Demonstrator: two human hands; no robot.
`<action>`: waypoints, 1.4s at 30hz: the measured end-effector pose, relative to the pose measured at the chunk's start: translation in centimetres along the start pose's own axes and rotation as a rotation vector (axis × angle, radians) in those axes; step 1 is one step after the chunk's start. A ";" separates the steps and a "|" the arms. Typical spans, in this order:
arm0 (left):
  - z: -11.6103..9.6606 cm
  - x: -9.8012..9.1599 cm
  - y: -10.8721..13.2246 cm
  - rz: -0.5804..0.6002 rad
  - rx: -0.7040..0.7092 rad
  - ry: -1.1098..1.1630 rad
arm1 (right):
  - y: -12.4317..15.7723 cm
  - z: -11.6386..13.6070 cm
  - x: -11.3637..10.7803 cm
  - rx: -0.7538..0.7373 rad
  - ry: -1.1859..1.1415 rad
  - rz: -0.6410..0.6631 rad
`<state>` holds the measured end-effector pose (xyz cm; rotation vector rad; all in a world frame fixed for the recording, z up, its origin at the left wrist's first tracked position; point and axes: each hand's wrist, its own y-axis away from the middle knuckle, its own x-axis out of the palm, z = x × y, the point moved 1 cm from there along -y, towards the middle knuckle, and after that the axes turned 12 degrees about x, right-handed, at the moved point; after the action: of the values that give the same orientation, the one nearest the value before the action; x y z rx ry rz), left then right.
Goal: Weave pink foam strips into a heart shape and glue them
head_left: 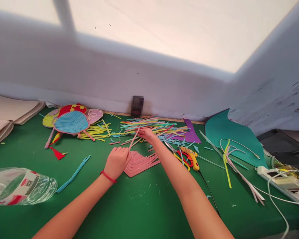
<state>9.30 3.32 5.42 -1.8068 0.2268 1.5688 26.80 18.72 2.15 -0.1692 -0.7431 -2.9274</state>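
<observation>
My left hand [117, 162], with a red cord at the wrist, is closed on the lower end of a pink pipe cleaner [134, 138]. The strip slants up to my right hand [146, 134], whose fingers are pinched at its upper end. Under and beside my left hand lies a flat pink leaf-shaped piece [137, 163] made of pipe cleaners laid side by side, loose ends pointing right. Behind my right hand spreads a pile of mixed-colour pipe cleaners [154, 124].
Finished fans [71, 122] lie at the back left, near a plastic bottle [27, 186]. Red-handled scissors [184, 159] and a yellow glue gun [194, 162] lie right of the hands. Farther right are a teal sheet [235, 132], a power strip [276, 182] and white cables.
</observation>
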 end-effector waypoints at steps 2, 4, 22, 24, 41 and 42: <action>-1.1 -1.3 2.6 -0.056 0.085 0.037 | 0.1 0.2 -0.2 -0.009 0.055 -0.032; -2.3 -2.6 4.6 -0.137 0.191 0.138 | 0.3 0.3 -0.3 -0.024 0.120 -0.070; -7.9 -6.4 9.6 -0.161 0.334 0.419 | 17.9 -6.4 -9.2 -0.258 0.324 -0.225; -7.7 -5.4 9.7 -0.102 0.342 0.366 | 18.6 -6.9 -10.8 -0.260 0.348 -0.219; -3.6 -2.7 8.2 0.290 0.168 0.164 | 24.3 -7.0 -8.3 -0.303 1.001 -0.331; -3.1 -2.9 7.6 0.330 0.141 0.146 | 24.6 -7.2 -6.6 -0.316 1.093 -0.251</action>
<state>6.72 -5.00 4.99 -1.8411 0.7182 1.5931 36.18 -5.61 6.46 1.4366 -0.1129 -2.6736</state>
